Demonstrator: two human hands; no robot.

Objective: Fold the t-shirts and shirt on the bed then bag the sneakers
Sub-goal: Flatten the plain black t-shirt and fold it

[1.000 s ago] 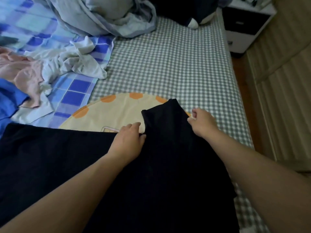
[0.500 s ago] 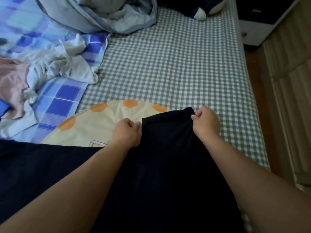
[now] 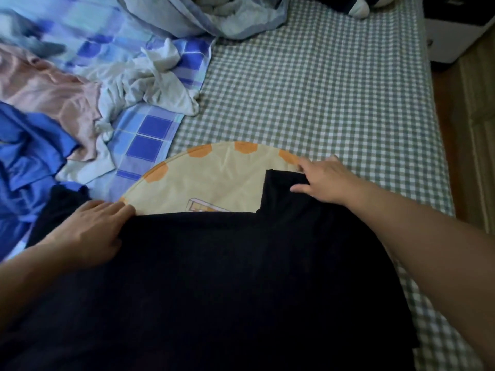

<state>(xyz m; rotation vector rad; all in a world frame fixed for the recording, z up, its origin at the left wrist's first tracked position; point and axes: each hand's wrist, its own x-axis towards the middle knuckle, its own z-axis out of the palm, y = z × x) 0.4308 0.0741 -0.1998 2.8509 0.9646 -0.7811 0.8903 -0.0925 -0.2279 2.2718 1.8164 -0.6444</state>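
Pressing black t-shirt (image 3: 214, 285) flat on the checked bed (image 3: 321, 89), over a yellow round cushion (image 3: 214, 178); left hand (image 3: 91, 231) and right hand (image 3: 326, 180) both flat, fingers straight, gripping nothing.

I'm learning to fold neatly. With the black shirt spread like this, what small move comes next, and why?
Probably fold the sleeve under the right hand inward onto the black shirt: the shirt lies flat, the left hand rests on its far edge, and that sleeve sticks out.
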